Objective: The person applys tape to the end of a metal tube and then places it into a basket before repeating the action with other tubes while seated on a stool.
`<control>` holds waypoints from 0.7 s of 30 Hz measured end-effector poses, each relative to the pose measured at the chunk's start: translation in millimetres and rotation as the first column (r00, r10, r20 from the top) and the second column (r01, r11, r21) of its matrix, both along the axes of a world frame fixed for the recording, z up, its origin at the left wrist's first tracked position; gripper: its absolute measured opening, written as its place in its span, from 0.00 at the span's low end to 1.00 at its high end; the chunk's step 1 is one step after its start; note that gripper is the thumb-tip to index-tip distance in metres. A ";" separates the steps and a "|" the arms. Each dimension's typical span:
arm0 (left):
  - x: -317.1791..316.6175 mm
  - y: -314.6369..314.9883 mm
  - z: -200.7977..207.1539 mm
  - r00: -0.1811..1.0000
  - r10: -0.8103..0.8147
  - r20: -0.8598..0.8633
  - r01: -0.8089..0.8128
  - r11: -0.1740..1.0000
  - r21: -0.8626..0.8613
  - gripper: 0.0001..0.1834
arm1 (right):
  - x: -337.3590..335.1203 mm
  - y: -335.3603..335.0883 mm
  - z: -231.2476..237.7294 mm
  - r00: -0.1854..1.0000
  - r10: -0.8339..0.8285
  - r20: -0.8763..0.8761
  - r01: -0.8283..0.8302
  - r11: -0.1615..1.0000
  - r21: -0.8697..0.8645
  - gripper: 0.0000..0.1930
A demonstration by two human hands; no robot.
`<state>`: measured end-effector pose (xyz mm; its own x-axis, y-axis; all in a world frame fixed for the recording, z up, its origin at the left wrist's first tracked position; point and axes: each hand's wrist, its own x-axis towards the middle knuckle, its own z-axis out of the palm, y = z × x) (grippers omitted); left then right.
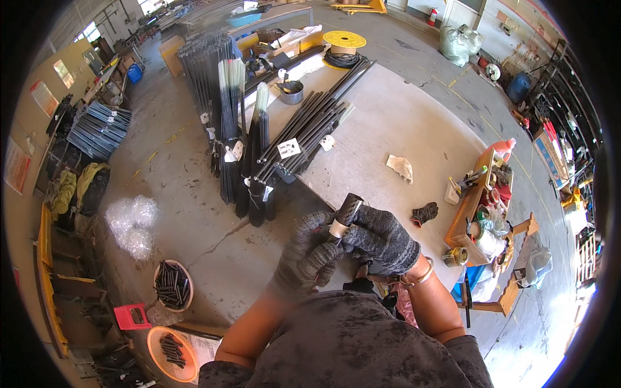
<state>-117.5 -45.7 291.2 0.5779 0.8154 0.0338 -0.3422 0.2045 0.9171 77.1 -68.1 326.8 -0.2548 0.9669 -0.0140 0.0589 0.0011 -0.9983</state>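
Observation:
In front of my chest I hold a short black tube (350, 208) with a woven-looking surface and a pale metallic lower end. It is tilted, with its open top pointing up and away. My right hand (387, 240), in a dark grey knit glove, has its fingers closed round the tube's right side. My left hand (309, 255), gloved alike, pinches at its lower pale end; the fingertips are partly hidden there. Both hands are above the near edge of the pale table (381, 103). A loose dark glove (424, 214) lies on the table to the right of my hands.
Bundled long black rods (304, 132) lie on the table's left end; more stand upright (223, 116) beside it. A wooden tray (477, 200) of tapes and tools sits on the right. On the floor at left are an orange basket (187, 373) and a bowl (187, 301) of black pieces.

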 end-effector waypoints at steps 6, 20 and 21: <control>-5.8 10.5 -10.4 0.995 -0.095 -0.002 0.095 0.993 0.067 0.26 | -3.2 3.0 -5.1 0.991 -0.047 0.122 0.023 0.981 0.191 0.11; 1.0 20.3 -19.2 0.917 0.262 -0.300 -0.071 0.849 0.524 0.27 | 0.2 21.7 -19.7 0.950 -0.060 0.306 -0.064 0.922 0.382 0.15; -0.2 20.1 -22.0 0.928 0.237 -0.287 -0.075 0.874 0.480 0.27 | 2.3 23.1 -22.2 0.950 -0.056 0.308 -0.090 0.893 0.442 0.15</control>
